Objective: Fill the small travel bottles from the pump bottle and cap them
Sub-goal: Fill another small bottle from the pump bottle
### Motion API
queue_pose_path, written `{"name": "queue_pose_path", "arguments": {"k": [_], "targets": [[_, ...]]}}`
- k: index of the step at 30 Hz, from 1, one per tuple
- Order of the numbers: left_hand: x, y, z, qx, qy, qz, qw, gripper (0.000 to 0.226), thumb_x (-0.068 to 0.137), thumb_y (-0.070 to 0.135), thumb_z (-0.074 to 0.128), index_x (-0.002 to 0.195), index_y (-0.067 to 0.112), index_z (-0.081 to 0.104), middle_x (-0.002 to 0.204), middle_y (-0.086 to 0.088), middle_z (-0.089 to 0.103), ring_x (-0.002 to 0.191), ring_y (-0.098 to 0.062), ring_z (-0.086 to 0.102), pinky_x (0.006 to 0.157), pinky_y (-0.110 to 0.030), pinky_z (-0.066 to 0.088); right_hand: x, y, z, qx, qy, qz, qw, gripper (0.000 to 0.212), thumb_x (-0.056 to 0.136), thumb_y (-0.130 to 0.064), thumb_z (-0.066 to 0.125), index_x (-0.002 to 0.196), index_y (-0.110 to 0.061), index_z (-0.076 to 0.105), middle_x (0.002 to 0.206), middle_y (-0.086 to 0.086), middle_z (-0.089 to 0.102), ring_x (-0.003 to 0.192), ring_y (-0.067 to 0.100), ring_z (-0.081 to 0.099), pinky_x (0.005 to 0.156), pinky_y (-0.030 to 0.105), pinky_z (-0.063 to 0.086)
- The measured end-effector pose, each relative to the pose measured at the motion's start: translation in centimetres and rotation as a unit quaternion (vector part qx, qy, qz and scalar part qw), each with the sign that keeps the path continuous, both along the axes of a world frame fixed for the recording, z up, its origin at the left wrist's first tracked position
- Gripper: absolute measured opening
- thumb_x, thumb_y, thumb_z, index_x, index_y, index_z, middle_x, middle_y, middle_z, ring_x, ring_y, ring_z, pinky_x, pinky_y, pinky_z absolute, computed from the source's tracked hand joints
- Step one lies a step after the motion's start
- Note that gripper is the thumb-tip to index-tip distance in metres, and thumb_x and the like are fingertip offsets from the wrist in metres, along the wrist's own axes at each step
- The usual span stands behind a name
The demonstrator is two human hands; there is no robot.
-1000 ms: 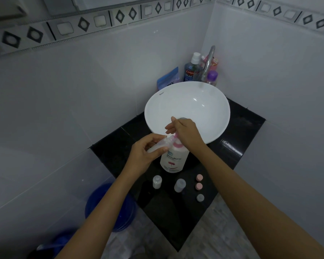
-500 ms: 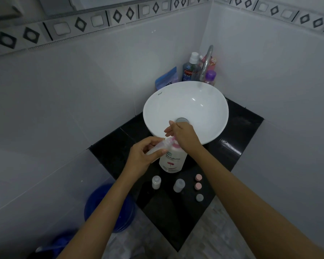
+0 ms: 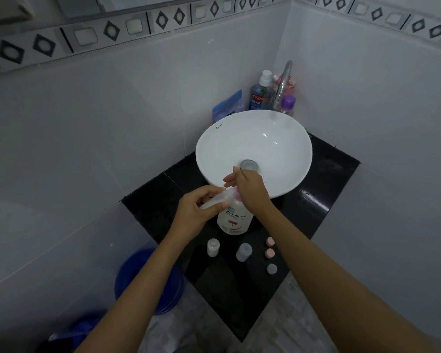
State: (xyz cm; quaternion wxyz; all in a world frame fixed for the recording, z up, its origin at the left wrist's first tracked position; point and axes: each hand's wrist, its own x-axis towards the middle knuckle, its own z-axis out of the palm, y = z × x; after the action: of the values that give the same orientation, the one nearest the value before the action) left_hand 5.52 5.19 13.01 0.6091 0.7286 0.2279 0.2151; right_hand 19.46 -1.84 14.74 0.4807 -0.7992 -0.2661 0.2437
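A white pump bottle (image 3: 234, 220) with a pink pump stands on the black counter (image 3: 323, 189) in front of the basin. My left hand (image 3: 196, 212) grips a clear small travel bottle (image 3: 218, 198), tilted with its mouth at the pump's nozzle. My right hand (image 3: 250, 188) presses down on the pump head with straight fingers; the pump is mostly hidden under it. Two more small travel bottles (image 3: 212, 247) (image 3: 244, 251) stand uncapped nearer to me. Two pink caps (image 3: 270, 241) (image 3: 269, 253) and one clear cap (image 3: 272, 268) lie in a row to their right.
A white round basin (image 3: 252, 138) with a tap (image 3: 283, 85) sits behind the pump bottle. Mouthwash (image 3: 259, 94) and other toiletries crowd the back corner. White tiled walls close in on both sides. A blue bucket (image 3: 138, 276) stands on the floor left of the counter.
Both hands have stayed at the pump bottle, with only a slight shift. The travel bottle is still held at the nozzle.
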Motion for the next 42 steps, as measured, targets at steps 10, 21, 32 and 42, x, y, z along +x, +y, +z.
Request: {"name": "queue_pose_path", "arguments": {"k": [10, 21, 32, 42], "targets": [[-0.1, 0.2, 1.0, 0.000, -0.019, -0.008, 1.000, 0.035, 0.076, 0.017, 0.073, 0.111, 0.014, 0.067, 0.104, -0.001, 0.069, 0.095, -0.016, 0.063, 0.081, -0.020, 0.053, 0.9, 0.3, 1.3, 0.003, -0.010, 0.010, 1.000, 0.044, 0.100, -0.027, 0.036, 0.092, -0.001, 0.070, 0.090, 0.013, 0.071, 0.075, 0.014, 0.061, 0.069, 0.019, 0.045], [0.3, -0.3, 0.4, -0.021, -0.013, 0.006, 1.000, 0.032, 0.075, 0.015, 0.075, 0.107, 0.013, 0.067, 0.098, -0.002, 0.069, 0.086, -0.009, 0.064, 0.072, -0.015, 0.052, 0.4, -0.1, 0.4, -0.036, -0.009, 0.035, 0.999, 0.046, 0.100, -0.027, 0.033, 0.087, -0.001, 0.070, 0.087, 0.016, 0.069, 0.082, 0.020, 0.059, 0.082, 0.035, 0.048], [0.2, -0.1, 1.0, 0.064, 0.031, 0.011, 0.997, 0.041, 0.065, 0.022, 0.084, 0.102, 0.027, 0.066, 0.101, 0.003, 0.065, 0.090, -0.003, 0.062, 0.078, -0.018, 0.052, 1.3, 0.0, 1.3, 0.009, -0.007, 0.050, 0.999, 0.045, 0.099, -0.025, 0.039, 0.085, 0.001, 0.072, 0.074, 0.002, 0.067, 0.072, 0.009, 0.060, 0.074, 0.023, 0.044], [0.2, -0.3, 0.6, 0.087, 0.014, -0.003, 0.996, 0.034, 0.072, 0.028, 0.079, 0.101, 0.033, 0.063, 0.102, 0.006, 0.065, 0.087, 0.000, 0.058, 0.072, -0.009, 0.046, 1.2, 0.1, 1.3, 0.004, -0.010, 0.039, 0.999, 0.045, 0.099, -0.027, 0.038, 0.084, -0.002, 0.072, 0.077, 0.005, 0.068, 0.080, 0.018, 0.062, 0.084, 0.031, 0.046]]}}
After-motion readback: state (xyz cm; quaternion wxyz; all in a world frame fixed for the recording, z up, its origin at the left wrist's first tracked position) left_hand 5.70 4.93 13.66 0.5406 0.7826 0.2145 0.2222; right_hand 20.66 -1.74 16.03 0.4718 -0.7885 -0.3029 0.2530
